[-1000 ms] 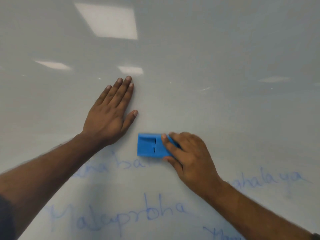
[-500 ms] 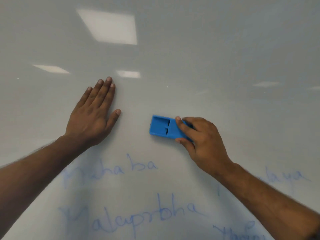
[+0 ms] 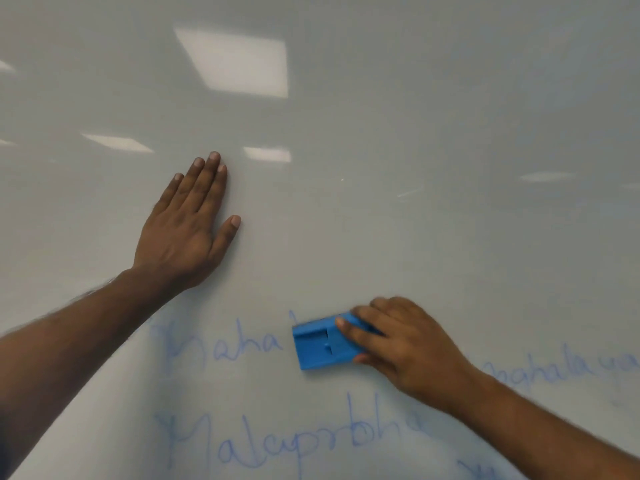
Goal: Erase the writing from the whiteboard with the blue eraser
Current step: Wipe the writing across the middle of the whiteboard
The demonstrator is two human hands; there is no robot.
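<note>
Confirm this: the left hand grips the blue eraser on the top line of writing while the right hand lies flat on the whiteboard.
Hands are swapped. In the head view the right hand grips the blue eraser on the top line of writing, and the left hand lies flat on the whiteboard.

Whiteboard [image 3: 415, 133] bears faint blue writing [image 3: 242, 348] (lower part), blue eraser [image 3: 320, 346] pressed flat.
</note>
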